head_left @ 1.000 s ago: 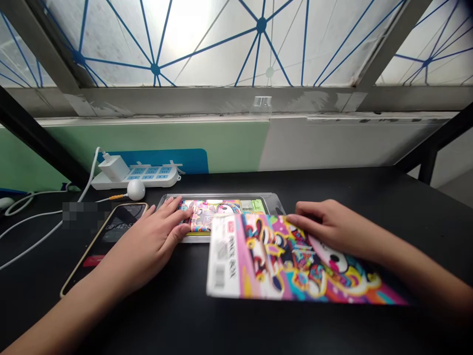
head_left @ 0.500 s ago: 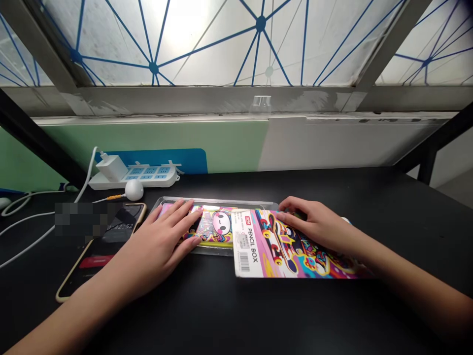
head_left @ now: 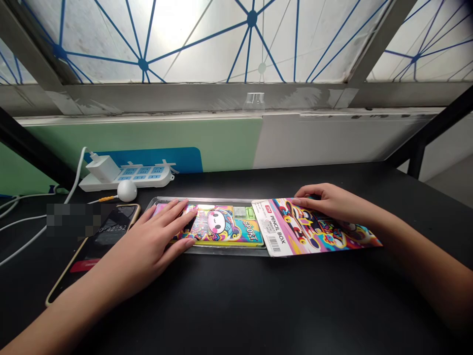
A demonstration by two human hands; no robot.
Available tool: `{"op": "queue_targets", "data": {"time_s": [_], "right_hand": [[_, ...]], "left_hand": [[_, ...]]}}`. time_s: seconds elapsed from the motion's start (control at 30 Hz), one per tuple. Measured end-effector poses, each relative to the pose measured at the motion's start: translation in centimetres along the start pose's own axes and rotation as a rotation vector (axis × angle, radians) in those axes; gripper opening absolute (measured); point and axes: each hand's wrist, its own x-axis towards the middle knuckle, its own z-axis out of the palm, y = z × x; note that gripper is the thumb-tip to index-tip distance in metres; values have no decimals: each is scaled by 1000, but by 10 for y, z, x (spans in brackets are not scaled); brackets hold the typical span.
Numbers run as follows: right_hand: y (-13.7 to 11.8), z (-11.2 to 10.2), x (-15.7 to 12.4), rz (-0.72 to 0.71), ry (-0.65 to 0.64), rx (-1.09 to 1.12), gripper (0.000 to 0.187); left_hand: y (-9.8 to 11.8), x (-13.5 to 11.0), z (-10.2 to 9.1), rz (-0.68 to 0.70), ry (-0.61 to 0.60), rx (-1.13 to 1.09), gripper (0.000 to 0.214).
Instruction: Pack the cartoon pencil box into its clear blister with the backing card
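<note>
**Pressing down, no grip**

We've got our L hand [head_left: 155,231] open, fingers spread, pressed flat on a multicolour cartoon-print pencil box [head_left: 225,226] marked "SPORT". The box sits in a long clear plastic tray [head_left: 225,251] on a black desk [head_left: 236,305]. Our R hand [head_left: 327,199] is open too, fingers lightly curled, resting on a glossy pink printed card sleeve [head_left: 314,231], not gripping. The sleeve lies flat, its L end over the tray's R end. A gold-edged smartphone [head_left: 111,229] lies just beside our L hand; a white power strip w/ blue buttons [head_left: 144,177] sits behind it, near the wall.
</note>
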Motion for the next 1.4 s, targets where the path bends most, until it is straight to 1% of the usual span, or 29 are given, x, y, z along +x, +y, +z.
{"op": "queue_targets", "data": {"time_s": [0.2,0.4,0.5,0.6,0.7,0.77,0.9,0.97,1.03,1.13,1.2,1.3,1.4], "right_hand": [[8,-12,0,26,51,-1,43],[24,-22,0,-25,84,-47,41],[21,-22,-1,-26,103,-32,44],[8,-15,-3,10,83,10,48],[-7,-2,-5,13,69,45,50],[-16,7,-7,4,66,57,48],[-30,25,-11,-20,57,100,45],[-35,33,-12,-34,49,112,46],[-40,40,-14,-44,37,126,44],[-43,42,-15,-63,30,129,41],[-42,39,-16,-74,28,117,40],[-39,30,-16,-63,8,102,39],[-36,23,-17,-73,-25,66,42]], "left_hand": [[2,0,-4,-20,-51,16,55],[1,0,-8,-16,-81,35,57],[0,0,-9,-7,-95,40,57],[0,-1,-10,12,-94,54,62],[0,-4,-10,42,-77,63,77],[1,-5,-9,46,-57,62,83],[13,-7,-10,48,-31,68,79],[21,-7,-11,95,-16,54,77],[28,-7,-13,171,-3,21,78],[31,-8,-16,244,2,-88,79],[29,-8,-16,219,28,-208,71],[27,-9,-14,87,109,-389,59],[29,-8,-7,-42,173,-526,61]]}}
